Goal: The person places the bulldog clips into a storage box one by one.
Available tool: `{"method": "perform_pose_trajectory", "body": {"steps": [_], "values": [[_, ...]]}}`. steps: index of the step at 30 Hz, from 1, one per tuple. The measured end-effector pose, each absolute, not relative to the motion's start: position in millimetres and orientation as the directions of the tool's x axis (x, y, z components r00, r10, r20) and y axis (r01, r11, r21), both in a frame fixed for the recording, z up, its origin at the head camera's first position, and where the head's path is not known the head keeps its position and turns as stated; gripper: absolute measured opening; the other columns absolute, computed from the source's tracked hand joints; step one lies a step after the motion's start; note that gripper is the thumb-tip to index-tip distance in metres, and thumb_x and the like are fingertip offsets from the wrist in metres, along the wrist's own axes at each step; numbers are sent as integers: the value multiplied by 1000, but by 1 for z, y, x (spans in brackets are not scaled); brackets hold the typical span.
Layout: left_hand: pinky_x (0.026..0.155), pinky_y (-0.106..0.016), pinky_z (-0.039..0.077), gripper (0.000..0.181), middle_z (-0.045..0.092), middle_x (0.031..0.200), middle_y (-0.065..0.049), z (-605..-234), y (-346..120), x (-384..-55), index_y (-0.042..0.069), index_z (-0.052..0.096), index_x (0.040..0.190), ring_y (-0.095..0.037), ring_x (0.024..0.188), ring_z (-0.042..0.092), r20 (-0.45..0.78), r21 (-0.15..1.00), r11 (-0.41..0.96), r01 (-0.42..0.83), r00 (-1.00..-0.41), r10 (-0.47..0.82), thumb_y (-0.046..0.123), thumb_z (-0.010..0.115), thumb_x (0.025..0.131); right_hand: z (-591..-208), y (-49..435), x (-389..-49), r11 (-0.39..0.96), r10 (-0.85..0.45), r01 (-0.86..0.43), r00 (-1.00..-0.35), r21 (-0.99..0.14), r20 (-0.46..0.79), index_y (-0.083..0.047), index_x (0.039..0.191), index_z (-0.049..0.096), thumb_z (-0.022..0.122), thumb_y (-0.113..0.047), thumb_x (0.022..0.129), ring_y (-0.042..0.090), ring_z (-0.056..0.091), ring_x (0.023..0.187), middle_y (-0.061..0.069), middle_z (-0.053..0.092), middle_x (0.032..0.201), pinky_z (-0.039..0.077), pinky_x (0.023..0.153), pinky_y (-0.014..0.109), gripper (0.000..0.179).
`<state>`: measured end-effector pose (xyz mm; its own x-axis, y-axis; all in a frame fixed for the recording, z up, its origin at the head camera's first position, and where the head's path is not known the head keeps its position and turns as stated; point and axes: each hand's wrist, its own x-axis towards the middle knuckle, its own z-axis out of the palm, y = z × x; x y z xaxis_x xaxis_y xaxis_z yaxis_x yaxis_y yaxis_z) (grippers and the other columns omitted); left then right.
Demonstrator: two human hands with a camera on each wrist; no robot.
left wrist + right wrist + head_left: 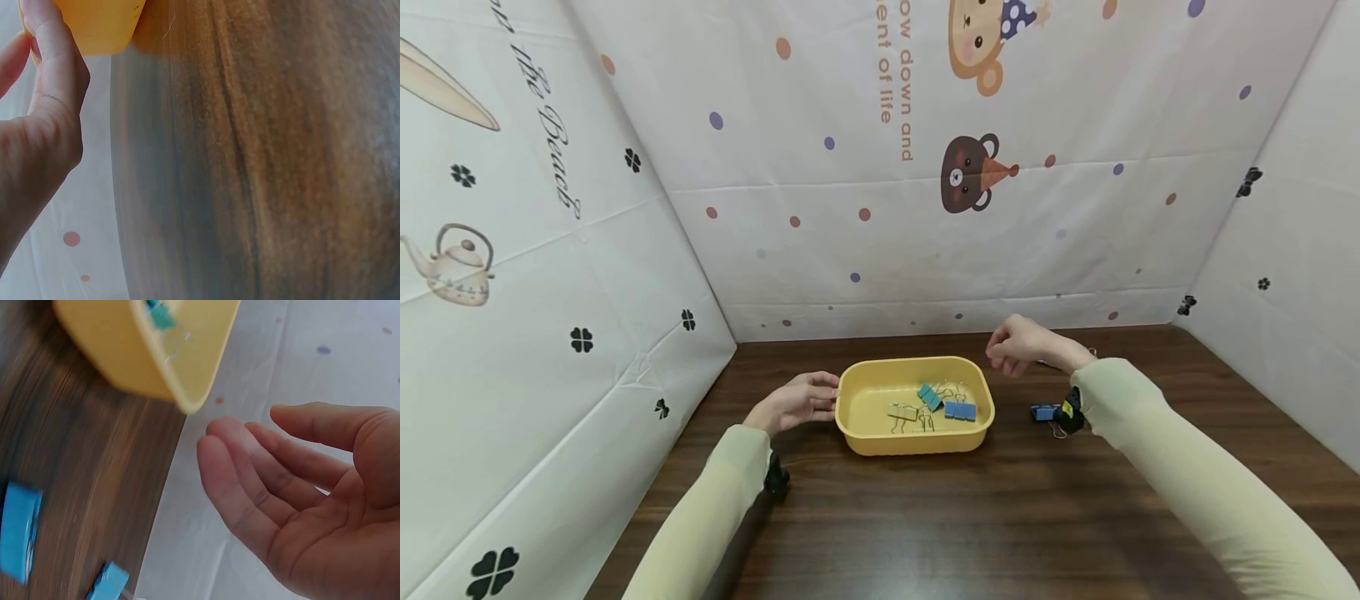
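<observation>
A yellow plastic basket point(865, 446) stands on the table with several binder clips inside: a teal clip point(930, 397), a blue clip point(960, 410) and a yellow clip point(902, 412) among them. My left hand point(799, 402) touches the basket's left end with loosely bent fingers. To the right of the basket my right hand point(1018, 344) hovers above the table. Its fingers are relaxed, and nothing is in them in the right wrist view point(294, 481). Below the right wrist lies another blue binder clip point(1043, 412), partly hidden by the wrist camera.
Two blue clips lie on the table in the right wrist view, a larger one point(20, 531) and a smaller one point(109, 582). Something partly hidden lies behind the right wrist. A printed white cloth wall point(850, 250) rises behind the dark wooden table point(880, 517) and along both sides.
</observation>
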<state>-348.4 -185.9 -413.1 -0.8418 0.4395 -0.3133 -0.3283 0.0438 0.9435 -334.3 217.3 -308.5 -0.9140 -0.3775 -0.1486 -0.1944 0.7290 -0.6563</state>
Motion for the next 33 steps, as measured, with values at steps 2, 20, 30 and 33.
{"method": "perform_pose_trajectory", "body": {"steps": [2, 20, 30, 33], "values": [[74, -31, 59, 41, 61, 99, -7, -413, -187, -349, -4, 35, 135, -16, 83, 63, -313, 944, 46, -328, -837, 449, 4, 51, 98, -310, 225, -332, 767, -348, -193, -927, -612, -143, 9, 101, 65, 54, -9, 95, 22, 68, 62, 15, 69, 75, 60, 62, 38, 22], [74, -32, 59, 36, 61, 98, -8, -414, -186, -349, -2, 41, 130, -17, 81, 63, -321, 942, 49, -332, -849, 419, 4, 53, 97, -353, 253, -318, 965, -215, -154, -926, -211, -309, 5, 95, 60, 71, -29, 87, 16, 50, 60, 5, 52, 69, 41, 55, 27, 36], [73, -31, 59, 39, 61, 98, -8, -409, -185, -346, -3, 37, 133, -17, 81, 63, -318, 943, 48, -330, -845, 431, 3, 52, 97, -361, 251, -313, 979, -175, -134, -940, -156, -293, 8, 105, 59, 75, -23, 81, 23, 50, 73, 13, 59, 86, 45, 62, 33, 42], [73, -31, 59, 39, 60, 98, -8, -409, -184, -346, -4, 37, 132, -17, 81, 63, -317, 943, 49, -329, -845, 431, 3, 52, 97, -363, 251, -312, 982, -164, -128, -942, -140, -293, 9, 106, 59, 74, -21, 81, 23, 49, 72, 12, 58, 85, 44, 62, 33, 42]]}}
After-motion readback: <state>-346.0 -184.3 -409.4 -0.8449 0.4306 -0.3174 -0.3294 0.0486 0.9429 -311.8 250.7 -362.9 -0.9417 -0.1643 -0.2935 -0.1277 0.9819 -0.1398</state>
